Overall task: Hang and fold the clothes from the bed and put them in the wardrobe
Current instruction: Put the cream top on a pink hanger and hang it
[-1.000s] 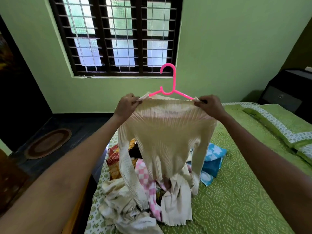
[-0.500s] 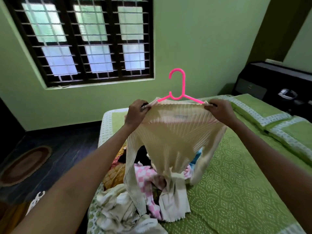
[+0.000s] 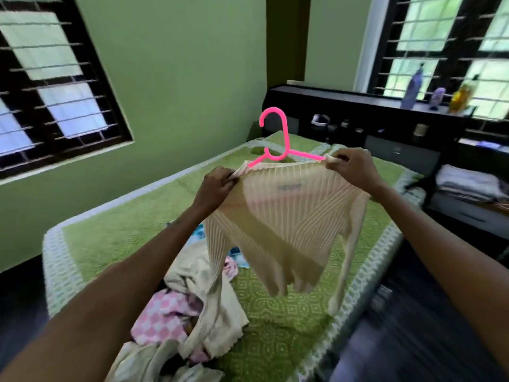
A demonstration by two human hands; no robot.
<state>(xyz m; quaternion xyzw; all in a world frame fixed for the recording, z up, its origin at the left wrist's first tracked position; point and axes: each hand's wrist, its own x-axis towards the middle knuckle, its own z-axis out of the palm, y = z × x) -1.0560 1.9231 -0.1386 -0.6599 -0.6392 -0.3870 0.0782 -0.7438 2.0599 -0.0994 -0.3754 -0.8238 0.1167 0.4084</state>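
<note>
Green-walled bedroom, barred windows far left and far right, dark headboard shelf along the far side with small bottles on it. Only the head view to go on.

I see the bed under a green quilted cover, patterned border. Pile of clothes near left on it: pink check piece, cream pieces, crumpled.

Cream ribbed top is held up above the bed on a pink hanger. Left hand pinches the top's left shoulder, right hand pinches the right shoulder at the hanger's end. Both clenched on fabric, neither free. Hook stands up, tilted a little.

Risks as I judge them:
- knit looks thin and stretchy, neckline wide; it could slide off a hanger arm once one hand lets go
- long sleeves hang low, left one touches or nearly touches the pile; could snag and drag a piece along on the way to the wardrobe
- hanger is slim smooth plastic, little grip on the ribs
- frame is blurred at the right edge, wardrobe not in view, so I can't judge the path there
</note>
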